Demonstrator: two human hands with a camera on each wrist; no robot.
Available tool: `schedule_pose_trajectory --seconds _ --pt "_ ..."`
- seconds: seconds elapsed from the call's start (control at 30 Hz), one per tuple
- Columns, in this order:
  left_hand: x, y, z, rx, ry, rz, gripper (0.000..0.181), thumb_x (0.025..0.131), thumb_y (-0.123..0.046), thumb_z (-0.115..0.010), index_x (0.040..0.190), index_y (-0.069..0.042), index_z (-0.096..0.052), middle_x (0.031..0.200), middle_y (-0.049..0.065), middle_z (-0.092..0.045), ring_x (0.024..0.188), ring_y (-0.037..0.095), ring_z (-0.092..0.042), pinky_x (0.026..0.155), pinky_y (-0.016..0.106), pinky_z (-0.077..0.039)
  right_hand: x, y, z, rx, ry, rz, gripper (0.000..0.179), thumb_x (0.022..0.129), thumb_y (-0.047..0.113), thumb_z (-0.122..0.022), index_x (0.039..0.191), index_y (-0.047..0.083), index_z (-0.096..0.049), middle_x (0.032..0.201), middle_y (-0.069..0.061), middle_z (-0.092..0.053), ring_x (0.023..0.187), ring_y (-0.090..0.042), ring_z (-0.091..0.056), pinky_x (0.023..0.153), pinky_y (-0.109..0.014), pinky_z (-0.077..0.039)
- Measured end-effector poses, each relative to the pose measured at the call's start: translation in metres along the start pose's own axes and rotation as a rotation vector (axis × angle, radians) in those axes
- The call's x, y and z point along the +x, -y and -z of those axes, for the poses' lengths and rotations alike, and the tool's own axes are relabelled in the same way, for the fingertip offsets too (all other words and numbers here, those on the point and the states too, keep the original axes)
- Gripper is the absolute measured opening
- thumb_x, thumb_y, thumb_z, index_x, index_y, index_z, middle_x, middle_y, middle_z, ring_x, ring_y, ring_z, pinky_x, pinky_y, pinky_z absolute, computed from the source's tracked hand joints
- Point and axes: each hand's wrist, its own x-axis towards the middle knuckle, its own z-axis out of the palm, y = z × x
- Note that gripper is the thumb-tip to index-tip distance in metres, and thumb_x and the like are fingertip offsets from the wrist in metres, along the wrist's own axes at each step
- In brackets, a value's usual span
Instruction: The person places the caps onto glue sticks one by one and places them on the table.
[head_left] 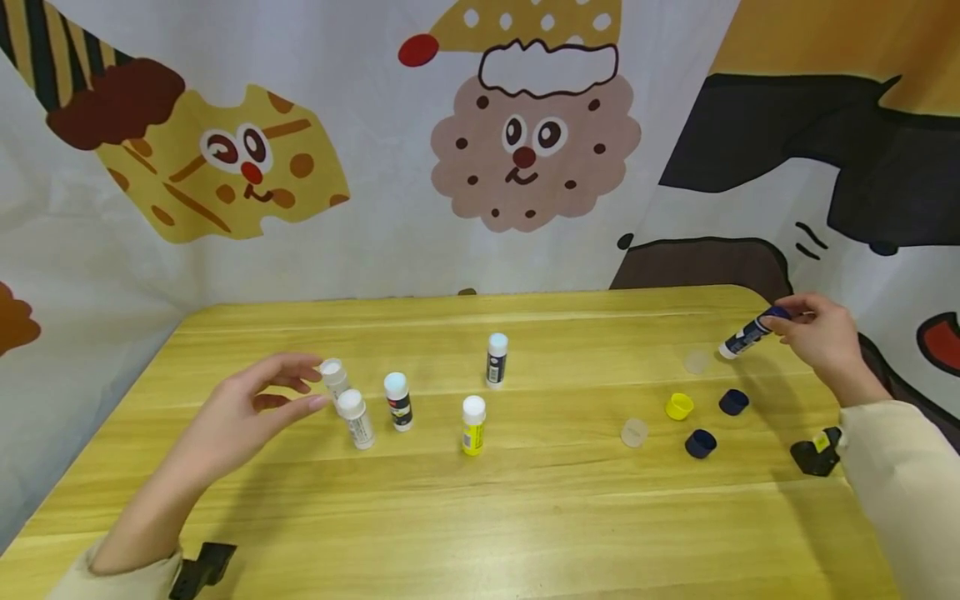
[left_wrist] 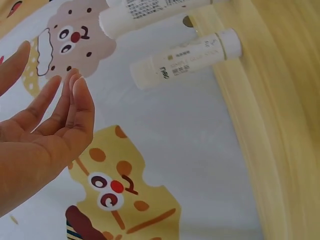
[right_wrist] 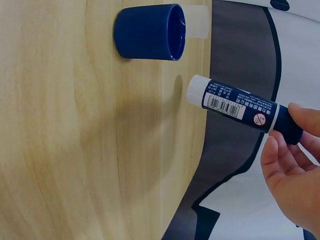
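My right hand [head_left: 825, 337] pinches the navy cap of a dark blue glue stick [head_left: 746, 337], which tilts above the table's right side with its white end pointing down. The right wrist view shows thumb and fingers on the cap and a barcode on the glue stick's label [right_wrist: 235, 106]. At the left, my left hand [head_left: 236, 421] holds nothing, its fingers spread and slightly bent beside two white glue sticks, one farther back [head_left: 334, 379] and one nearer [head_left: 357, 423]. A gap shows between that hand and the upright glue stick [left_wrist: 190, 59] in the left wrist view.
A dark-labelled glue stick [head_left: 400, 404], another farther back [head_left: 496, 362] and a yellow one [head_left: 473, 427] stand mid-table, upright with white tops. At the right lie a yellow cap [head_left: 679, 407], two navy caps [head_left: 733, 402] [head_left: 701, 444] and two translucent caps [head_left: 633, 432] [head_left: 697, 362]. A patterned curtain hangs behind.
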Motion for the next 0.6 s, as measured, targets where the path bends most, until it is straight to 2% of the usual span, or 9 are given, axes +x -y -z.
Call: schedule_pose_trajectory --seconds 0.13,0.33,0.6 --pt "-0.003 0.005 0.002 0.014 0.000 0.022 0.040 0.087 -0.020 -0.064 0.122 -0.006 -0.054 0.105 0.006 -0.059 0.091 0.008 -0.054 0.072 0.018 -0.047 0.002 0.000 -0.002 -0.002 -0.008 -0.003 0.044 0.093 0.023 -0.053 0.121 -0.010 -0.043 0.103 -0.021 -0.046 0.066 -0.005 -0.049 0.053 -0.014 -0.043" --pt "-0.005 0.012 0.003 0.015 0.010 0.026 0.038 0.087 -0.018 -0.064 0.121 -0.006 -0.054 0.105 0.007 -0.059 0.089 0.006 -0.054 0.072 0.020 -0.048 0.006 0.000 -0.004 -0.020 -0.008 0.004 0.044 0.093 0.023 -0.052 0.121 -0.010 -0.044 0.103 -0.021 -0.047 0.065 -0.002 -0.048 0.053 -0.014 -0.042" --pt "-0.007 0.017 0.003 0.011 0.048 0.060 0.040 0.088 -0.021 -0.063 0.123 -0.006 -0.052 0.108 0.008 -0.058 0.092 0.014 -0.055 0.073 0.023 -0.049 0.010 0.003 -0.006 -0.008 0.005 -0.022 0.046 0.093 0.023 -0.052 0.123 -0.011 -0.042 0.106 -0.023 -0.045 0.077 -0.021 -0.051 0.052 -0.013 -0.042"
